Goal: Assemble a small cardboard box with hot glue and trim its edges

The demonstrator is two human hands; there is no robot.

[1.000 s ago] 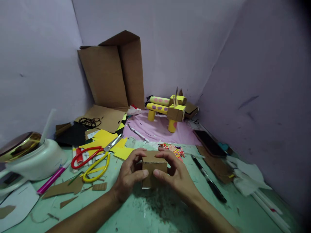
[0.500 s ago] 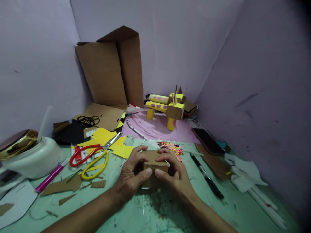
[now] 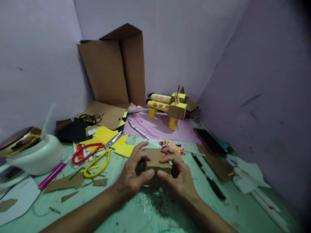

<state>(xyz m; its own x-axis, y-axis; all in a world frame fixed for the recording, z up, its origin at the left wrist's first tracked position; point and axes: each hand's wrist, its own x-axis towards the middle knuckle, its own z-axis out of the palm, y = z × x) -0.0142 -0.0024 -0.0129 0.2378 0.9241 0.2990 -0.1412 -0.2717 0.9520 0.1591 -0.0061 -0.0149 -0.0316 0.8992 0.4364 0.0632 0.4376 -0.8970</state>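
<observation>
A small brown cardboard box (image 3: 157,157) stands in front of me, gripped from both sides. My left hand (image 3: 136,171) is closed on its left side, thumb against the front face and fingers over the top. On the right side my right hand (image 3: 177,170) holds it the same way, the thumb low on the front and the fingertips on the top edge. The thumbs are a little apart. The underside of the box is hidden, as are parts of its sides behind my fingers.
Red-and-yellow-handled scissors (image 3: 104,149) lie on yellow paper (image 3: 123,149) to the left. Beyond stand two yellow toy animals (image 3: 159,106) with cardboard heads. A black pen (image 3: 209,177) and a phone (image 3: 211,142) lie right. A white teapot-like vessel (image 3: 41,160) stands far left.
The camera view has shifted slightly, so the surroundings sit a little farther right. Both hands keep hold of the small box, with fingers adjusted slightly on its top.
</observation>
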